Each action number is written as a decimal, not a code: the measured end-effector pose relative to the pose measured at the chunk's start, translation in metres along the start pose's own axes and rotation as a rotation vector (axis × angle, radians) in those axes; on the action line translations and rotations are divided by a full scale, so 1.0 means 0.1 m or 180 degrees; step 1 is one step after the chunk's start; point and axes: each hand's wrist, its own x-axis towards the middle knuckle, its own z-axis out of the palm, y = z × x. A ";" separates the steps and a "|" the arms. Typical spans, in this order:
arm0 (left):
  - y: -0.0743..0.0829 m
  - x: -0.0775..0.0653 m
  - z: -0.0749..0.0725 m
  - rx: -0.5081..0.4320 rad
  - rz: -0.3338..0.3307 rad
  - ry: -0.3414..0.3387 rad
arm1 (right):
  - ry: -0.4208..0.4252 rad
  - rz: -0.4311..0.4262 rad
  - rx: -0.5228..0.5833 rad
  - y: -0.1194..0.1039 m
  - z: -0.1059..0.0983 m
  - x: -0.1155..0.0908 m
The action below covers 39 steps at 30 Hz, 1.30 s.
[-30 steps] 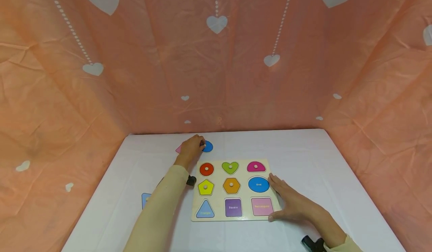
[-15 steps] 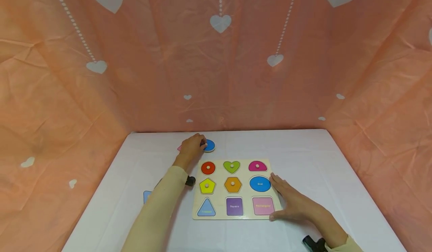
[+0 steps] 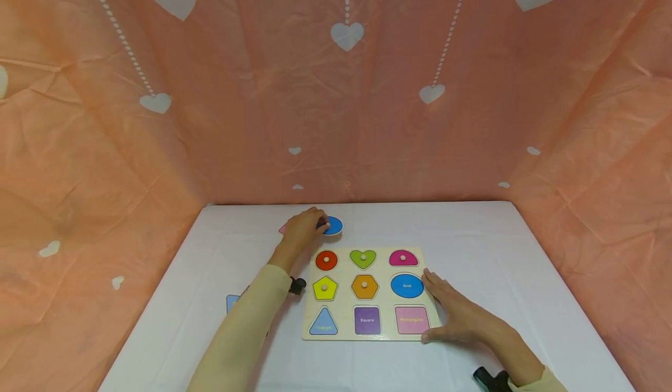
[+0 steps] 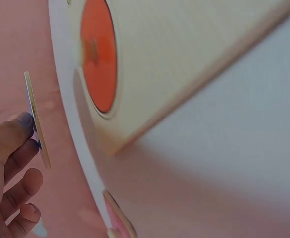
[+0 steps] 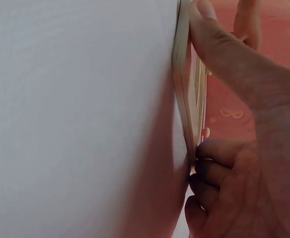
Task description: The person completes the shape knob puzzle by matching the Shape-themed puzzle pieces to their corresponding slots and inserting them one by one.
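Beyond the board's far left corner, my left hand pinches a blue oval puzzle piece. In the left wrist view the oval piece is edge-on, clear of the table, between thumb and fingertips. My right hand rests along the right edge of the wooden shape puzzle board, thumb at the near corner, fingers extended. Knobbed pieces sit in the board: red circle, green heart, magenta semicircle, yellow pentagon and orange hexagon. The printed oval recess holds no piece.
The triangle, square and rectangle recesses show their printed names. A pink piece lies partly behind my left hand. A light blue piece is partly covered by the left arm. White cloth covers the table.
My left hand has lifted the blue oval piece off the table and shifted slightly right with it. The right hand keeps its place on the board; the whole head view has drifted a little.
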 end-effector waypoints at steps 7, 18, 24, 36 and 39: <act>0.13 -0.04 -0.03 0.0068 0.0171 0.0023 | 0.0007 -0.0045 -0.0015 0.01 0.01 0.00; 0.28 -0.13 -0.05 0.0128 0.0313 0.0056 | 0.0025 -0.0034 -0.0013 0.02 0.03 0.00; 0.38 -0.19 -0.07 0.0098 0.0473 0.0048 | 0.0050 -0.0070 -0.0047 0.01 0.04 0.00; 0.57 -0.26 -0.04 0.0037 0.0658 -0.0074 | 0.0063 -0.0028 -0.0003 -0.01 0.03 -0.01; 0.61 -0.28 -0.02 -0.0007 0.0744 -0.0108 | 0.0066 -0.0032 -0.0013 -0.02 0.03 -0.01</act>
